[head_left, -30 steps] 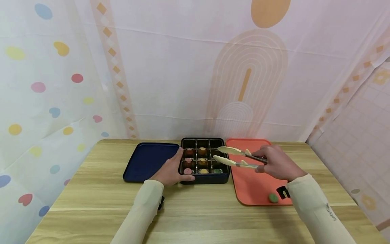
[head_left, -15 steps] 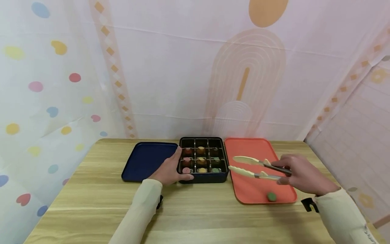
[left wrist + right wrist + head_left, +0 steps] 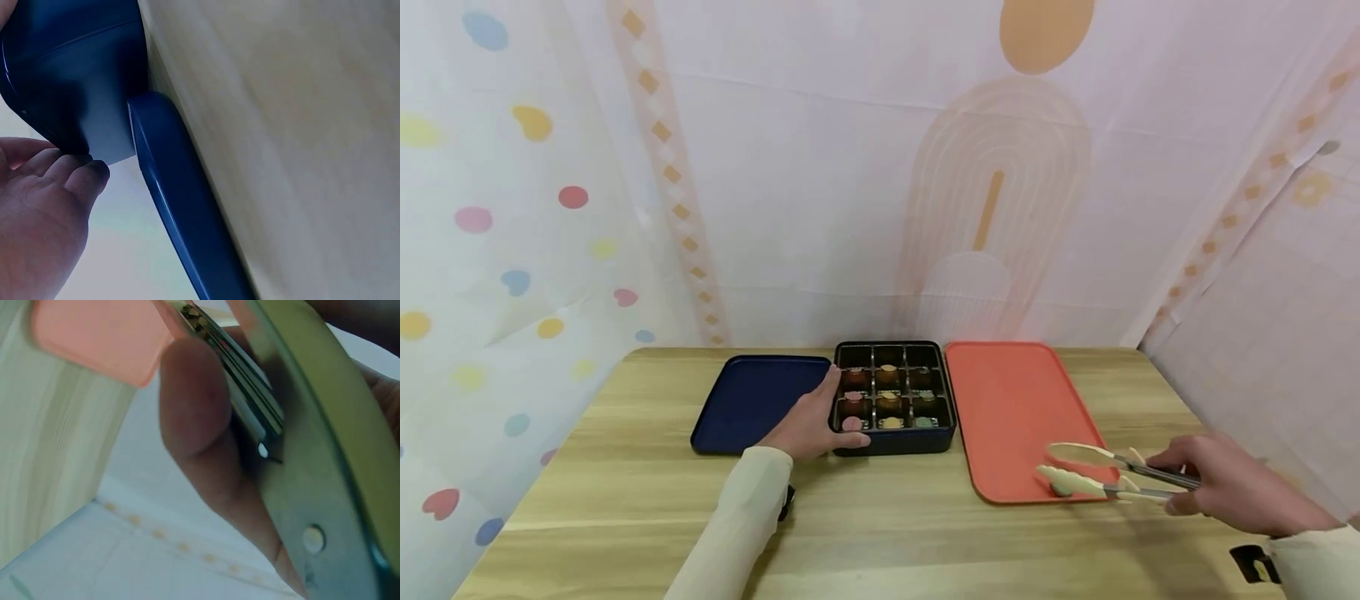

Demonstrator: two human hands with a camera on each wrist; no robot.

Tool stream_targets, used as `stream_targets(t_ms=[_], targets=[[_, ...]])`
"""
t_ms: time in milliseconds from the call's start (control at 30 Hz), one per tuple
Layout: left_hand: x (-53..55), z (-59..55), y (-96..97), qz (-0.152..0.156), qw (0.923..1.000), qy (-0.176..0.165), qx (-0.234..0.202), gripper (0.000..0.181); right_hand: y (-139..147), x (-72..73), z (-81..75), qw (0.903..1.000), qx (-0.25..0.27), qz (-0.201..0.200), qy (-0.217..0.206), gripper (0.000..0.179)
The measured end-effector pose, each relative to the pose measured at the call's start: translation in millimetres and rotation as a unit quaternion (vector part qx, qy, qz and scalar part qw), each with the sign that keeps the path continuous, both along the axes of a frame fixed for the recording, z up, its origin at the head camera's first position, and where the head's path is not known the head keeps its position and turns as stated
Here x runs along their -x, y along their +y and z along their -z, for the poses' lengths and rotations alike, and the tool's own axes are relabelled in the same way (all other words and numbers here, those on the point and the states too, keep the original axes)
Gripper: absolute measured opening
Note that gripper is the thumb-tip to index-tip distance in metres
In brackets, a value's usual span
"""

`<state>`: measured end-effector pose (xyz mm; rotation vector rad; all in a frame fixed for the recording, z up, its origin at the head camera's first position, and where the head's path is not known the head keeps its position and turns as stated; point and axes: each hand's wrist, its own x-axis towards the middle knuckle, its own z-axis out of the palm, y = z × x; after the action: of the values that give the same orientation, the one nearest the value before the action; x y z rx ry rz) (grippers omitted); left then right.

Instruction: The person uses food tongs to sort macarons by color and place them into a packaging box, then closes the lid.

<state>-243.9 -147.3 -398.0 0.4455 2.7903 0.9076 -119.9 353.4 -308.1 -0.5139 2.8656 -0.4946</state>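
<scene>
A dark compartmented box (image 3: 895,444) stands mid-table in the head view, with small round pink, yellow and green pieces in its cells. My left hand (image 3: 805,423) holds its near left corner, thumb on the front wall and fingers along the left side; the left wrist view shows these fingers (image 3: 84,175) bent against the wall. Over the near right part of the orange-red tray (image 3: 1007,417), my right hand (image 3: 1240,483) grips the tongs (image 3: 1161,474). Their cream tips are spread apart. A round green piece (image 3: 1060,490) on the tray is partly hidden behind the lower tip.
Left of the box lies a dark blue lid (image 3: 760,402), close beside it. The tray sits just right of the box. A patterned cloth (image 3: 820,183) hangs behind the wooden table (image 3: 880,533) and at both sides.
My right hand has carried the tongs from the box's right edge rightward and nearer, to the green piece on the tray. The left hand has stayed on the box.
</scene>
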Motion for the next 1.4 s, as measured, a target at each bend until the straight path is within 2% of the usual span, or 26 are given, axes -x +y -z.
stream_targets(t_ms=[300,533,700,800,1067,1267,1400], targets=[[0.3,2.6,0.6,-0.002,1.0000,0.005,-0.001,0.127,9.8,-3.6,-2.0,0.9986,-0.012,0.031,-0.041,0.043],[-2.8,3.5,-3.0,-0.006,1.0000,0.000,-0.007,0.128,10.6,-4.2,-4.2,0.9995,-0.021,0.003,-0.025,0.030],[-6.0,5.1,-5.6,-0.013,0.9999,-0.003,-0.003,0.128,6.9,-1.4,-3.3,0.9975,-0.013,0.030,-0.063,0.039],[-6.1,4.7,-5.1,-0.011,0.9999,0.000,-0.004,0.128,7.1,-1.0,-2.0,0.9968,-0.012,0.040,-0.068,0.041],[-5.5,1.7,-3.4,-0.008,1.0000,0.001,-0.004,0.127,12.1,-2.2,2.0,0.9992,-0.002,0.018,-0.036,0.040],[-4.2,1.8,-2.3,-0.006,1.0000,0.002,-0.006,0.128,9.3,-0.5,-1.4,0.9999,-0.002,0.006,-0.010,0.038],[-2.7,1.7,-1.2,-0.003,1.0000,0.006,-0.005,0.128,3.7,1.6,-6.8,0.9995,-0.003,0.027,0.015,0.041]])
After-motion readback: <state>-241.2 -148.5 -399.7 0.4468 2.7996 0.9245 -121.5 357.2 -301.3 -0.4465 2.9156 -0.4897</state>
